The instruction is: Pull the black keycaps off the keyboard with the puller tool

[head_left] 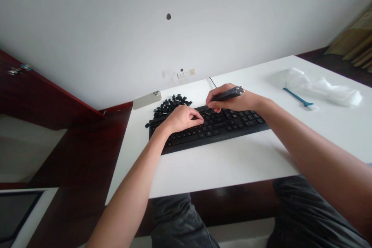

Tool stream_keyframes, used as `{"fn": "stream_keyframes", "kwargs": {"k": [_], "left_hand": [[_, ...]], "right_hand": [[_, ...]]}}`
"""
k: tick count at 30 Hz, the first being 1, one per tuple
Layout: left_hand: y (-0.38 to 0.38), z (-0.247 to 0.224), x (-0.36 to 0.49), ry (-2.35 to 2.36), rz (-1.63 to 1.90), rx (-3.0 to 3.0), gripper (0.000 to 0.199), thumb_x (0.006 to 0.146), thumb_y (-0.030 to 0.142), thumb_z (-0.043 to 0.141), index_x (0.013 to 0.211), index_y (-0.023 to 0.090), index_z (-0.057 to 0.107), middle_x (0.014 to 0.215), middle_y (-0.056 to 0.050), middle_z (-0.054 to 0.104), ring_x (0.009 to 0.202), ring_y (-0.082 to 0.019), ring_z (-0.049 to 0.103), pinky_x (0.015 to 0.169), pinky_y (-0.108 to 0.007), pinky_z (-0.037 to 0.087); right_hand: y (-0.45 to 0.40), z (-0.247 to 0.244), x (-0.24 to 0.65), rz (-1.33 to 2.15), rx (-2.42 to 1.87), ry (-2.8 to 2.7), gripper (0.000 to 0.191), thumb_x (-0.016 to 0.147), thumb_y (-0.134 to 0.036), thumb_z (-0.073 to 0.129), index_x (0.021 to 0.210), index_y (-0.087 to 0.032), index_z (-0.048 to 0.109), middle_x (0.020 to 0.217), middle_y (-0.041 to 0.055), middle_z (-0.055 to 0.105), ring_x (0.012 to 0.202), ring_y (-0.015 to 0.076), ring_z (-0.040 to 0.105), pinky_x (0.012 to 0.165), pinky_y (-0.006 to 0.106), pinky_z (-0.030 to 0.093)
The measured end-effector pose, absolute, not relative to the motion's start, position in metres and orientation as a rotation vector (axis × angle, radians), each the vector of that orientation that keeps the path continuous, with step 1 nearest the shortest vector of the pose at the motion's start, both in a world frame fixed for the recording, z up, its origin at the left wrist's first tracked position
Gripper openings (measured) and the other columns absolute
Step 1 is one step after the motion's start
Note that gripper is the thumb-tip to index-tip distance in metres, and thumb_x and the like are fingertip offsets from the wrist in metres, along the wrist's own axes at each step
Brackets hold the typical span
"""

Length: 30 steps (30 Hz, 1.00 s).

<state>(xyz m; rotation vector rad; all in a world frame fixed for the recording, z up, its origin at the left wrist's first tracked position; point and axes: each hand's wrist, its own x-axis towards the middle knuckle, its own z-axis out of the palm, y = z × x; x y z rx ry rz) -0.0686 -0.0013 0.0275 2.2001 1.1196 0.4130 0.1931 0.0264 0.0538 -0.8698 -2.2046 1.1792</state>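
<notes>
A black keyboard [188, 138] lies on the white table, with keys in place in its middle and right parts. My right hand [225, 99] is wrapped round a dark-handled tool [228, 94] with a thin wire loop at its lower end, held over the keyboard's upper middle. My left hand [184, 118] rests over the keyboard's left half, thumb and fingertips close together; anything between them is too small to make out. Behind the left hand is a heap of loose black keycaps [170, 105]. One loose keycap [147, 125] lies beside the keyboard's left end.
A phone [147, 99] lies at the table's back left. On the right are a blue brush [298, 97] and crumpled clear plastic [322, 87]. A cable [212, 81] runs over the back edge of the white table [221, 170]. A wall stands behind.
</notes>
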Motion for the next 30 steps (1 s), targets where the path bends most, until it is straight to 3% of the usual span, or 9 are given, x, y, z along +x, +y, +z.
{"fn": "stream_keyframes", "kwargs": {"k": [9,13,18,24,30], "left_hand": [[-0.001,0.03,-0.069,1.074,0.389,2.168,0.019,0.089,0.037,0.077,0.091,0.022,0.087,0.068,0.0,0.072,0.06,-0.011,0.053,0.063,-0.028,0.04],[0.0,0.031,-0.071,1.042,0.373,2.17,0.019,0.092,0.037,0.074,0.094,0.023,0.087,0.071,0.0,0.074,0.06,-0.011,0.053,0.063,-0.028,0.039],[0.0,0.031,-0.07,1.055,0.364,2.189,0.019,0.092,0.035,0.074,0.092,0.021,0.087,0.069,0.0,0.073,0.058,-0.01,0.052,0.064,-0.027,0.04],[0.0,0.034,-0.072,1.015,0.324,2.108,0.021,0.094,0.03,0.07,0.101,0.022,0.087,0.086,-0.003,0.081,0.071,-0.015,0.068,0.069,-0.027,0.049],[0.001,0.037,-0.074,0.977,0.306,2.049,0.021,0.094,0.028,0.07,0.105,0.021,0.086,0.092,-0.004,0.082,0.078,-0.017,0.071,0.076,-0.028,0.053]], "right_hand": [[0.023,0.042,0.179,1.305,-0.941,-2.214,0.018,0.089,-0.04,0.074,0.091,-0.023,0.081,0.077,0.0019,0.077,0.068,0.0177,0.073,0.065,0.031,0.061],[0.023,0.044,0.182,1.18,-0.91,-2.316,0.017,0.089,-0.038,0.072,0.086,-0.025,0.082,0.077,0.0014,0.078,0.067,0.0176,0.07,0.063,0.031,0.057],[0.021,0.048,0.183,1.067,-0.856,-2.379,0.016,0.09,-0.033,0.069,0.085,-0.027,0.082,0.085,0.0006,0.081,0.076,0.0193,0.072,0.071,0.033,0.056],[0.018,0.049,0.181,0.987,-0.847,-2.447,0.015,0.089,-0.03,0.068,0.086,-0.027,0.082,0.085,-0.0001,0.081,0.075,0.0194,0.071,0.071,0.034,0.054],[0.021,0.04,0.181,0.804,-1.119,-2.448,0.014,0.089,-0.031,0.068,0.085,-0.026,0.081,0.075,0.0007,0.077,0.066,0.0181,0.065,0.065,0.034,0.049]]}}
